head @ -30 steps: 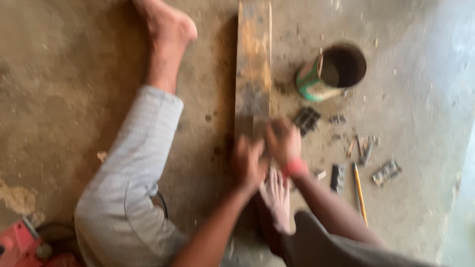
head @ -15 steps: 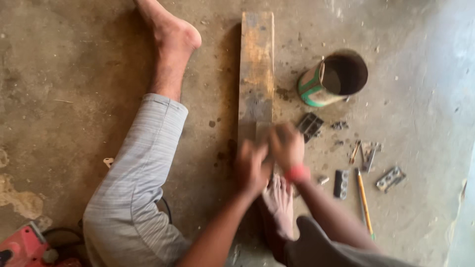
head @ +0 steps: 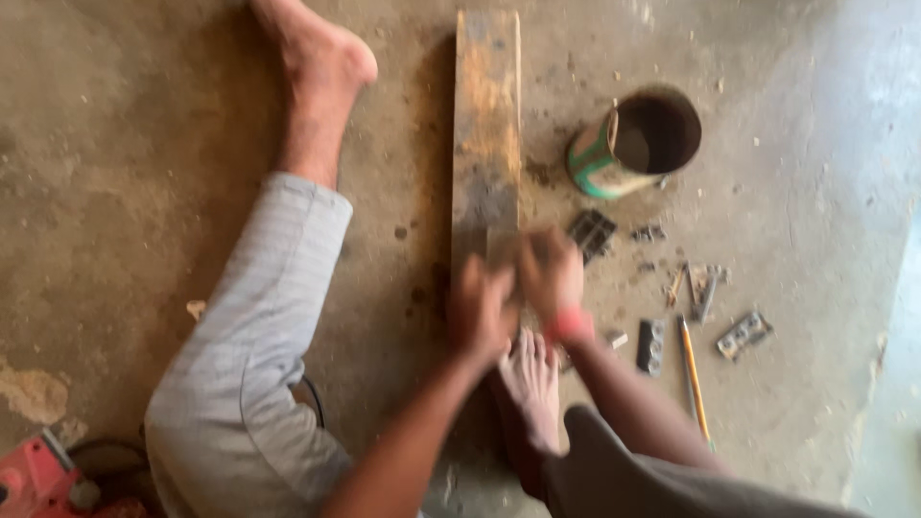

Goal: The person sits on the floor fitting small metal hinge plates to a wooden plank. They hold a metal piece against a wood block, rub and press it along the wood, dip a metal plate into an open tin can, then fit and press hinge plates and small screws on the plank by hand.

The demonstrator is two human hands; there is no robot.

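Low in the centre of the frame, the left hand (head: 480,312) and right hand (head: 552,278) press side by side on the near end of a plank (head: 486,125) lying on the floor (head: 144,144). Both are blurred, so I cannot tell their grip. Right of the plank stands a can (head: 633,144); below it lie metal bits (head: 743,334) and a pencil (head: 693,374). One bare foot (head: 530,384) rests under the hands.

One plank (head: 486,134), one tin can (head: 633,144), one pencil (head: 694,376), two hands and two bare feet were counted; roughly six small metal pieces were seen scattered on the floor.
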